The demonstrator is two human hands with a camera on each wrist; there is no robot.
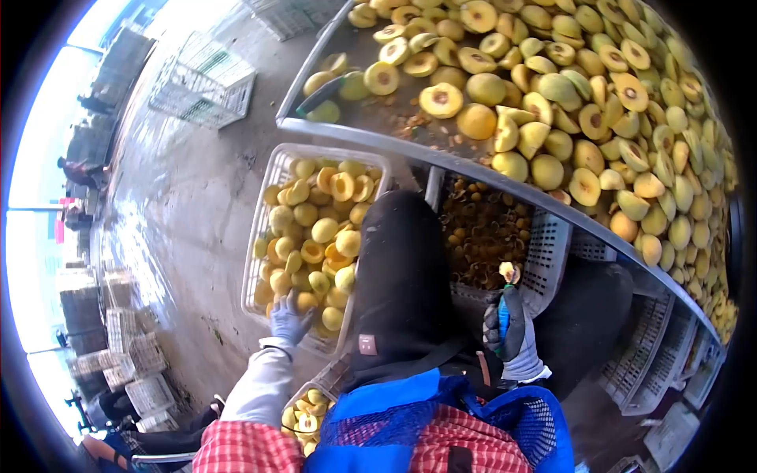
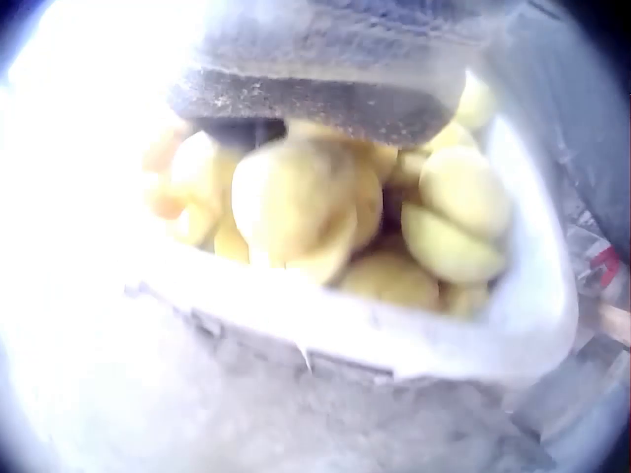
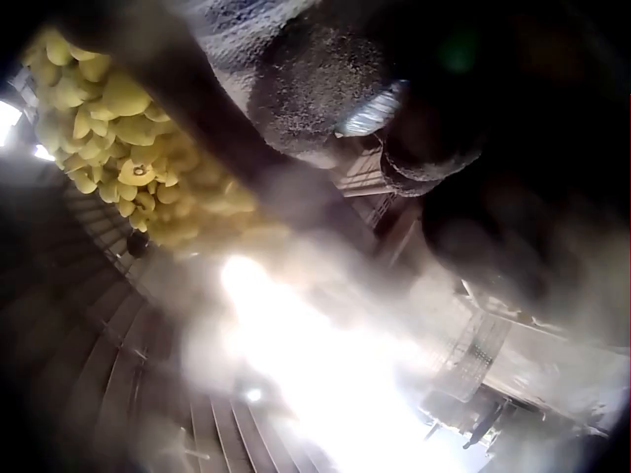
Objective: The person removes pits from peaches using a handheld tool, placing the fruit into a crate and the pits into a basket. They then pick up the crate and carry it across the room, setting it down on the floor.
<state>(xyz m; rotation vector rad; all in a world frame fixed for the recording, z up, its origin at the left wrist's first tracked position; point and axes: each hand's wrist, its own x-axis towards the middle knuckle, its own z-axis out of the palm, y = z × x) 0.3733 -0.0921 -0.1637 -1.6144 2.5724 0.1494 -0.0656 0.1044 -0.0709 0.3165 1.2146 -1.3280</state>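
Observation:
My left hand [image 1: 290, 322], in a grey work glove, reaches over the near left edge of a white plastic crate [image 1: 257, 236] filled with peach halves [image 1: 324, 230]. Its fingers lie spread just above the fruit. Seen from the left wrist, the dark-coated glove [image 2: 315, 103] overlaps a yellow peach half [image 2: 296, 197]. In front of my lap, my right hand [image 1: 512, 327], in a dark-palmed glove, grips a blue-handled tool [image 1: 503, 314]. A pale, ragged bit of fruit or pit [image 1: 509, 273] shows at the tool's upper end; the tip itself is hidden.
A metal-edged table [image 1: 378, 135] heaped with cut peaches [image 1: 587, 118] stands ahead and right. Between my knees is a crate [image 1: 548, 256] of brown pits and scraps [image 1: 485, 244]. Another crate of peach halves [image 1: 307, 422] sits by my left side. Stacked crates [image 1: 206, 83] stand farther left.

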